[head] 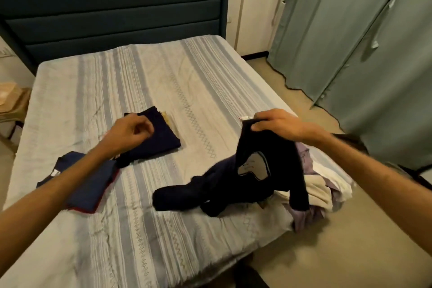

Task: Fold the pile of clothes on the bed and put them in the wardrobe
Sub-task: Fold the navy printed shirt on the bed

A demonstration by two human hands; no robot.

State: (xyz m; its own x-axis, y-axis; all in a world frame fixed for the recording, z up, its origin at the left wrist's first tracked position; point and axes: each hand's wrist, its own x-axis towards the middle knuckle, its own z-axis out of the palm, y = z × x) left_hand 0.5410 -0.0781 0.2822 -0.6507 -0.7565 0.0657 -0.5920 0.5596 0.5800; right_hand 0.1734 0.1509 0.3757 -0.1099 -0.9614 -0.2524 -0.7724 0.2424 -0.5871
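Note:
My right hand [275, 123] grips the top edge of a dark navy garment [261, 180] with a pale printed patch, lifting it off the bed [145, 229] while its lower part trails on the cover. Beneath and to the right of it lies the unfolded pile [325, 187] of white and lilac clothes at the bed's right edge. My left hand [131, 132] hovers with fingers curled and holding nothing, over a folded dark navy stack [159, 140]. A second folded stack, blue over red [93, 192], sits under my left forearm.
A dark padded headboard [112, 18] stands at the far end. Grey-green curtains [364, 37] hang along the right side, with beige floor between them and the bed. A tan stool or box [11, 100] sits left of the bed.

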